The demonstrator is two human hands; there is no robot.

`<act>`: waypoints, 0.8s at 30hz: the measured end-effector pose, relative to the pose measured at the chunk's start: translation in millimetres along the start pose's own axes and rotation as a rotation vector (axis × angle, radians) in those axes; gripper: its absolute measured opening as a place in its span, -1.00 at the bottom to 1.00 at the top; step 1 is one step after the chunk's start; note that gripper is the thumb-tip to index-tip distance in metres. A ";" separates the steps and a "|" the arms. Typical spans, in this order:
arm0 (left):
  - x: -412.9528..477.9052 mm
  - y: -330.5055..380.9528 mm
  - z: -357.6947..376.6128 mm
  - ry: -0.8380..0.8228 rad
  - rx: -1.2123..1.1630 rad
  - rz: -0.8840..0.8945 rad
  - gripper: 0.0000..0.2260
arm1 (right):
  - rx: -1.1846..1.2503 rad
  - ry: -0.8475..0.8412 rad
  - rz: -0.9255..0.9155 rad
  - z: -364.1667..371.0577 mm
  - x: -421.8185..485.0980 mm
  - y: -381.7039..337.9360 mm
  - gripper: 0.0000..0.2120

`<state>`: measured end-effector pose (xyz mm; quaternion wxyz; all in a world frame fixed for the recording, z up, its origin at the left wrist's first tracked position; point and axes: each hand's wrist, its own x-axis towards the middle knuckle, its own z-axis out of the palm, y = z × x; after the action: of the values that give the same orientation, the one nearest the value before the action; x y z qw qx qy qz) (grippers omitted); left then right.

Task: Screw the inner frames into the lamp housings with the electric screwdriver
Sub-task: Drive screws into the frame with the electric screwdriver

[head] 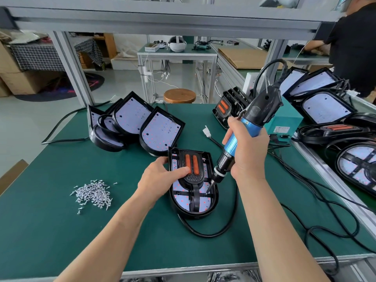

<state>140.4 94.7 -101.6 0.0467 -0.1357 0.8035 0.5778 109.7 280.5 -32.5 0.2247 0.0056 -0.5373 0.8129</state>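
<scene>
A black lamp housing (pixel 211 204) lies on the green mat in front of me, with a black inner frame (pixel 195 176) carrying two orange strips set inside it. My left hand (pixel 160 176) presses on the frame's left side, thumb beside the orange strips. My right hand (pixel 248 147) grips the blue and black electric screwdriver (pixel 244 131), tilted down to the left. Its bit tip touches the frame's lower right part, near the cross ribs. A pile of silver screws (pixel 93 193) lies to the left on the mat.
Several housings with bare LED boards (pixel 158 133) lean at the back left. More lamps (pixel 325 106) crowd the right side beside a teal power box (pixel 284 123). Black cables (pixel 301 180) trail over the mat's right part. A person in black stands at the far right.
</scene>
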 end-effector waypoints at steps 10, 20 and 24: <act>5.6 -2.5 4.4 -0.025 -0.075 0.026 -0.42 | -0.040 -0.117 -0.039 2.3 -3.6 -0.1 -0.92; 5.1 -3.5 5.4 -0.015 -0.072 0.038 -0.35 | -0.086 -0.178 -0.033 1.5 -1.1 7.0 -0.83; 2.6 -3.9 6.1 -0.024 -0.082 0.021 -0.35 | -0.063 -0.250 -0.005 0.1 0.1 9.1 -0.85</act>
<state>138.5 98.9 -107.8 0.0448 -0.1222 0.7797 0.6124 106.2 277.5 -40.4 0.1579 0.1013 -0.5864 0.7880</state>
